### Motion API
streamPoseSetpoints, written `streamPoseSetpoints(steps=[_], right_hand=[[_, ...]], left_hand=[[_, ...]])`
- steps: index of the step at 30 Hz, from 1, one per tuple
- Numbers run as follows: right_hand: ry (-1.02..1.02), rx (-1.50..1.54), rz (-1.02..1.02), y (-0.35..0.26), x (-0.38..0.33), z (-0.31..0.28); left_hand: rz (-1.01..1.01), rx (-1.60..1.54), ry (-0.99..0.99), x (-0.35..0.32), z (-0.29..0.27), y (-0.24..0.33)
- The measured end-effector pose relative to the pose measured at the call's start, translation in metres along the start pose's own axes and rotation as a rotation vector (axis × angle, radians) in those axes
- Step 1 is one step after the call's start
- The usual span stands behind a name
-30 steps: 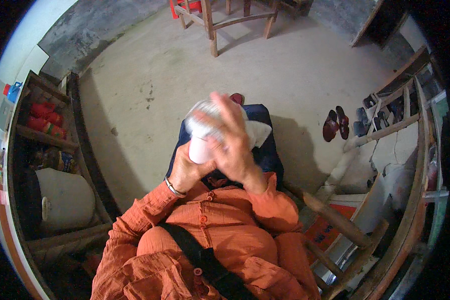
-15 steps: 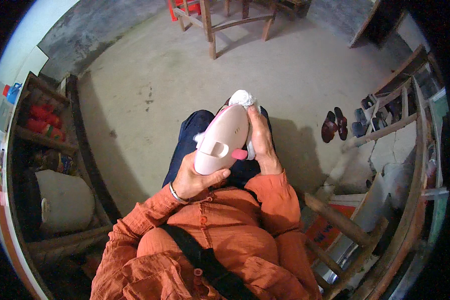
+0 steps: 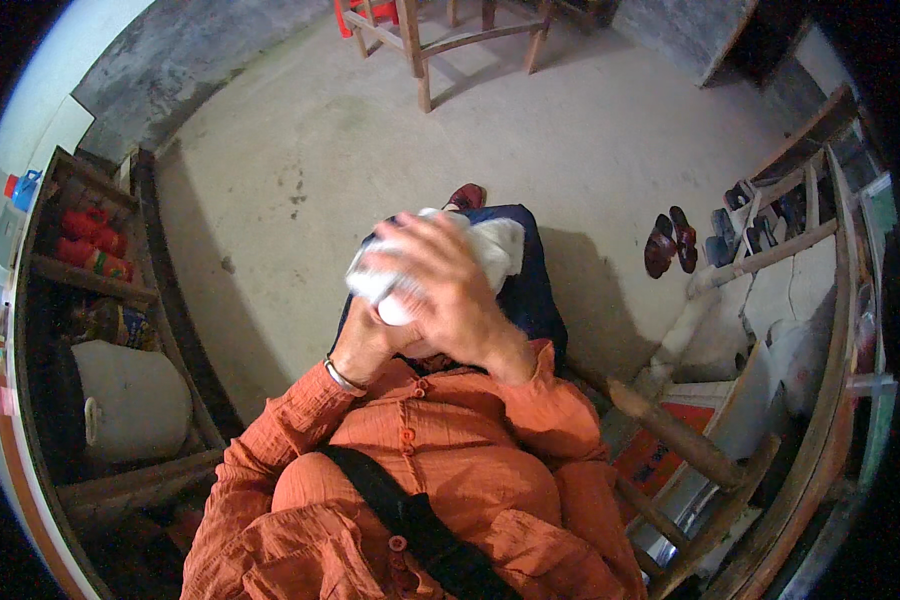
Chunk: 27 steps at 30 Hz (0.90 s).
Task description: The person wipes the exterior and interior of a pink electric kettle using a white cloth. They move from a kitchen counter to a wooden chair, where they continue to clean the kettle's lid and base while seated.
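Concrete floor (image 3: 300, 150) under me: pair of sandals (image 3: 670, 240) to my right, wooden chair legs (image 3: 420, 60) up ahead. Shelf (image 3: 80, 280) on my left w/ red cans (image 3: 90, 240), white pot (image 3: 130, 400).

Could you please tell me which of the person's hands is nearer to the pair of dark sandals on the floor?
The right hand. It lies over the white cloth on the side toward the sandals. The left hand grips underneath, farther away on the other side.

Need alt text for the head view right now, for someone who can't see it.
Seated person in an orange shirt holds a pale shoe wrapped in a white cloth over the lap, right hand on top, left hand beneath. Concrete floor, wooden shelves at left.
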State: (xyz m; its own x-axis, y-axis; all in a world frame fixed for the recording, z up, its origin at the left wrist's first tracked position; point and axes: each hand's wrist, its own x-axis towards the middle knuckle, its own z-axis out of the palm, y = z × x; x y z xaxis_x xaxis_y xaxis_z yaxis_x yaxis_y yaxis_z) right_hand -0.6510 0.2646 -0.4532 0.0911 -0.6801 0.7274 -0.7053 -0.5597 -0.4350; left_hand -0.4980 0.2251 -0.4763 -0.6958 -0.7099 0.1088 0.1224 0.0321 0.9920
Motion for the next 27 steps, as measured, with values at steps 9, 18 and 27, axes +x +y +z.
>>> streamPoseSetpoints(steps=[9, 18, 27], right_hand=[[0.102, 0.003, 0.254, 0.014, -0.002, -0.016], [-0.022, -0.056, 0.132, -0.011, 0.001, -0.014], [0.184, 0.636, 0.563, 0.029, -0.01, -0.02]], left_hand=[[-0.196, 0.012, -0.124, -0.016, 0.007, 0.019], [-0.109, -0.045, 0.04, -0.006, 0.002, 0.008], [-0.14, 0.037, -0.11, -0.011, 0.009, 0.03]])
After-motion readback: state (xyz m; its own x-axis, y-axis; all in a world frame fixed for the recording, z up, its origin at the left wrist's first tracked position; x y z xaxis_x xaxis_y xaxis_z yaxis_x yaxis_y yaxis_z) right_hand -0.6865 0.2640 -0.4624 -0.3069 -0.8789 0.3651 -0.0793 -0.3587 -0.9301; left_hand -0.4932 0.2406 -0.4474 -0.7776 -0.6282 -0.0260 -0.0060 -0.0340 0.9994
